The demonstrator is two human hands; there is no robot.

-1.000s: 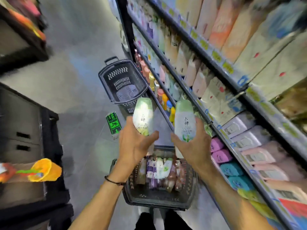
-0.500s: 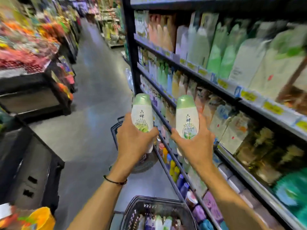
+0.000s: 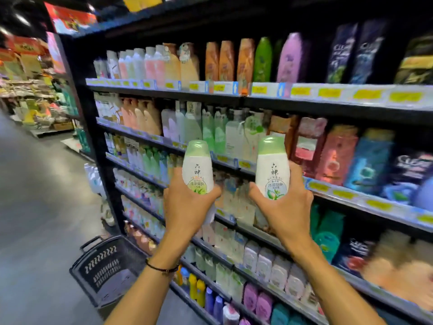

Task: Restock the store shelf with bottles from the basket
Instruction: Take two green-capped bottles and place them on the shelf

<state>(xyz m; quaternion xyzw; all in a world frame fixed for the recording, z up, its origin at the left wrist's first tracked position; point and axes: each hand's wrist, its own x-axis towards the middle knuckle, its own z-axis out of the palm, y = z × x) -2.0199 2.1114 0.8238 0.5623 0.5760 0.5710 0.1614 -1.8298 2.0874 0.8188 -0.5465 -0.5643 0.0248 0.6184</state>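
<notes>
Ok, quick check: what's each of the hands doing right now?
Left hand: closed around a white bottle with a green cap, held upright.
Right hand: closed around a second white, green-capped bottle, also upright.

Two white bottles (image 3: 198,171) — pale green caps; black basket (image 3: 103,266), white chevrons.

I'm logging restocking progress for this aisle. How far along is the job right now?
Done: two bottles are out of the basket. In hand: the left hand grips one white bottle, the right hand another white bottle, both upright before the shelves. Left: neither is shelved yet. A dark basket stands below; its contents can't be seen.
</notes>
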